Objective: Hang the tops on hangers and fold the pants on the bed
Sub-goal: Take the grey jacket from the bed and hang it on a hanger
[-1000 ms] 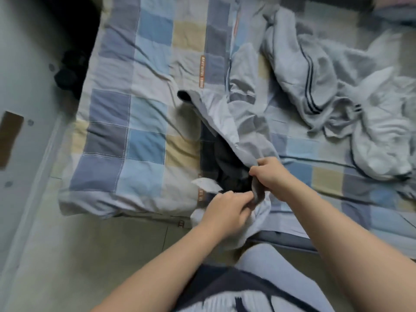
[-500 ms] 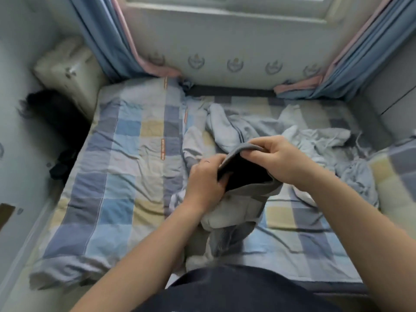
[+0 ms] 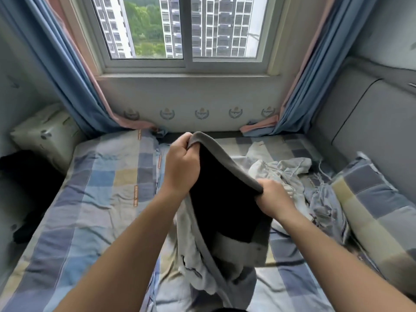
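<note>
I hold a grey garment (image 3: 227, 167) by its ribbed waistband, stretched open above the bed (image 3: 90, 199), so its dark inside shows. My left hand (image 3: 182, 165) grips the upper left end of the band. My right hand (image 3: 273, 197) grips the lower right end. The rest of the garment hangs down onto the checked sheet in front of me. A heap of pale grey clothes (image 3: 290, 172) with drawstrings lies on the bed behind my right hand.
A checked pillow (image 3: 371, 199) lies at the right edge of the bed. A white patterned pillow (image 3: 47, 131) sits in the far left corner. Blue curtains (image 3: 69, 82) flank the window (image 3: 180, 30). Dark items (image 3: 27, 172) lie beside the bed's left side.
Both hands have lifted the garment's waistband off the bed and pulled it apart. The left hand has risen higher than the right. My view has tilted up to the window.
</note>
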